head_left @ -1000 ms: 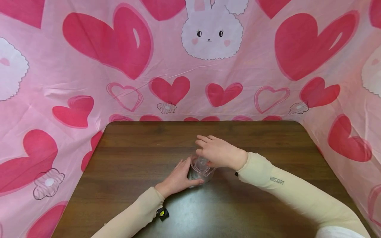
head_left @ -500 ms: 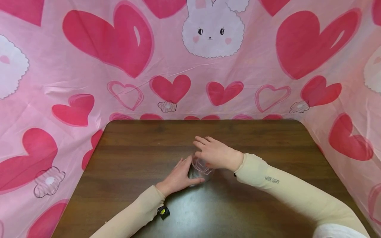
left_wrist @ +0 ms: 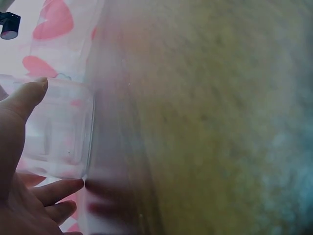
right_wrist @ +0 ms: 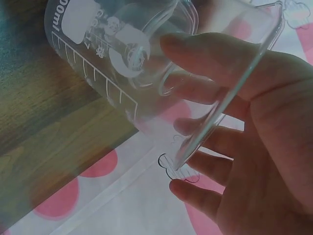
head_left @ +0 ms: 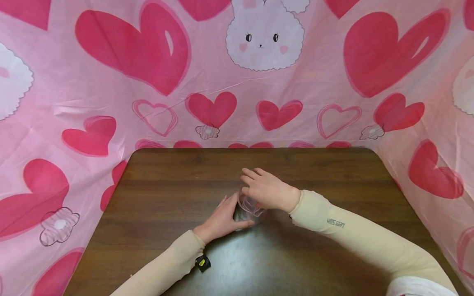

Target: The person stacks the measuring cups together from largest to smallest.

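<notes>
A clear glass beaker [right_wrist: 93,68] with white graduations stands upright near the middle of the table. Thumb and fingers of my left hand [head_left: 222,220] hold its left side, thumb in front and fingers behind. Inside it sits a smaller clear glass vessel [right_wrist: 193,17], apparently a small beaker. My right hand [head_left: 272,189] reaches over the large beaker's rim, and its thumb and index finger pinch the smaller glass in the right wrist view. The other right fingers stay outside the wall. How deep the small glass sits is hard to tell through the glass.
The brown wooden table [head_left: 177,172] has rounded far corners. A pink cloth [head_left: 207,82] with hearts and rabbit faces hangs behind it and along both sides. A small black strap tag [head_left: 202,263] hangs at the left wrist.
The right hand and sleeve have shifted slightly to the left over the beaker. The left hand and the large beaker stay in nearly the same place.
</notes>
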{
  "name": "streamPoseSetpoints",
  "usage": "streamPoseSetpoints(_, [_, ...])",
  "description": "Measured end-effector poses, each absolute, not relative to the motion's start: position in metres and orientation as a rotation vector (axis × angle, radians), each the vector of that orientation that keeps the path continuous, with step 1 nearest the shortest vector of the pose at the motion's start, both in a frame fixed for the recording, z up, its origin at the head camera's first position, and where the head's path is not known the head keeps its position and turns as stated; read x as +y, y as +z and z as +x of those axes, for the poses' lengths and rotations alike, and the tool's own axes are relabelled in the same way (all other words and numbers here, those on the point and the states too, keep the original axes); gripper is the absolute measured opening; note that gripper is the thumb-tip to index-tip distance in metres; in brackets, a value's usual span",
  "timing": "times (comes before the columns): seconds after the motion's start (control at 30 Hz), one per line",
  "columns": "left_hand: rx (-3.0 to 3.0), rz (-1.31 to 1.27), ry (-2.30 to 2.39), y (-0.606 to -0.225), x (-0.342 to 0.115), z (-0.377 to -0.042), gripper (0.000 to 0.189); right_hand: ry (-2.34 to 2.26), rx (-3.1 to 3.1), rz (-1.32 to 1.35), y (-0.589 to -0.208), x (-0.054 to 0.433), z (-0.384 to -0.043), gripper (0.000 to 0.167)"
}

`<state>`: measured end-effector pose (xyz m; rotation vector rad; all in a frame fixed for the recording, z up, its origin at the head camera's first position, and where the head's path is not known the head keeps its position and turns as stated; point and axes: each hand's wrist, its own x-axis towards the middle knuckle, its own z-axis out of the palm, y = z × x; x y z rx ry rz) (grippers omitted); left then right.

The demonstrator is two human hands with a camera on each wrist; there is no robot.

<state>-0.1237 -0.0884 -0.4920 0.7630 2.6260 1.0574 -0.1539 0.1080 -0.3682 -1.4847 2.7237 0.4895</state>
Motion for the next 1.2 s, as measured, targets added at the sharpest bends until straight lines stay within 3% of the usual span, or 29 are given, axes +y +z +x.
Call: streamPoseSetpoints(1.2, [2.637,0.764,1.052,-0.4912,-0.0881,-0.1219,0.103,0.465,2.742,-1.478,-0.366,0.1105,-0.1545,0.043])
